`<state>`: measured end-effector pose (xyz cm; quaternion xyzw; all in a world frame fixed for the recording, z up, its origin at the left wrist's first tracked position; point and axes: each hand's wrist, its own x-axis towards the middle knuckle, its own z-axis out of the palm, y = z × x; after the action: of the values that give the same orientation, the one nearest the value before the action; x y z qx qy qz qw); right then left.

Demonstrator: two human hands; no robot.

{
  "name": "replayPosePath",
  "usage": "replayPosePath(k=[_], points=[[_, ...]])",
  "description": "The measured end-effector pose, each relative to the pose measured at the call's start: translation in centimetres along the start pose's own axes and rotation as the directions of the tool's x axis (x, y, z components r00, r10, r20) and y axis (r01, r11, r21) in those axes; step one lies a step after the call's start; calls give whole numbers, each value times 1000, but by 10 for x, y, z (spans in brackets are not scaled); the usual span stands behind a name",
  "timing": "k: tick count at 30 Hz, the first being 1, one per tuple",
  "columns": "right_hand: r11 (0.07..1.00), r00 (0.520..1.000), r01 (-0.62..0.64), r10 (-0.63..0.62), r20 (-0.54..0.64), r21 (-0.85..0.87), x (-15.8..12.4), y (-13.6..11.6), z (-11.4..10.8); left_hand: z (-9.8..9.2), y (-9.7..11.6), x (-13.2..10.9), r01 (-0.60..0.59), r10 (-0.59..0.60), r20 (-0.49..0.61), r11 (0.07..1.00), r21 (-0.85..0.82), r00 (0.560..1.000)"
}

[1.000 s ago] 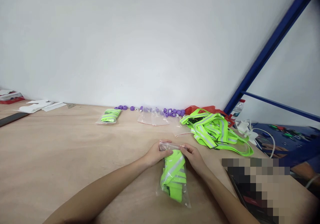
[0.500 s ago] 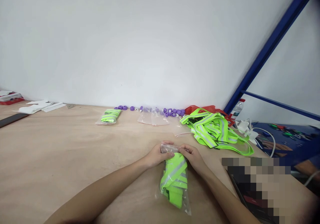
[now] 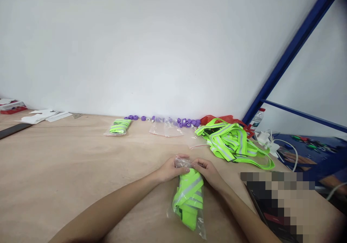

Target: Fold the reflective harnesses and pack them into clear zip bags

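A clear zip bag (image 3: 201,225) hangs between my hands with its mouth at the top. Inside it lies a folded neon-green reflective strap (image 3: 188,196) with silver stripes. My left hand (image 3: 173,169) pinches the bag's upper left edge, thumb lying across the front. At the upper right edge, my right hand (image 3: 207,170) grips the same bag between thumb and fingers. Whether the zip is closed I cannot tell. Beyond my right hand is a loose heap of the same green straps (image 3: 230,140).
A filled bag (image 3: 119,126) lies farther back, left of centre. Flat clear bags (image 3: 166,129) and several purple rolls (image 3: 188,123) lie along the wall. Red material (image 3: 225,118) and a bottle (image 3: 257,119) stand behind the heap. White papers (image 3: 40,116) lie far left. Another person's hand (image 3: 305,160) shows at right.
My right hand has slid slightly left along the bag's top, closer to my left hand. The bag's lower end has dropped a little. Both hands keep their grip.
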<state>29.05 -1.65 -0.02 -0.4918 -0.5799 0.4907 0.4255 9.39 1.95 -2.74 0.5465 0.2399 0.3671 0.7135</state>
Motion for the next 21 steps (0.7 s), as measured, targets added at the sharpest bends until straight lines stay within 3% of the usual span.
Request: replayPosePath(k=[10, 17, 21], points=[[1000, 1000, 0, 0, 17, -6, -1, -1, 0, -2, -3, 3, 32, -33, 37, 999, 8, 999], [999, 992, -20, 24, 127, -40, -1, -1, -1, -1, 4, 1, 70, -75, 92, 996, 62, 993], [999, 991, -4, 9, 133, -34, -2, -1, 0, 0, 6, 0, 67, -76, 98, 993, 93, 992]])
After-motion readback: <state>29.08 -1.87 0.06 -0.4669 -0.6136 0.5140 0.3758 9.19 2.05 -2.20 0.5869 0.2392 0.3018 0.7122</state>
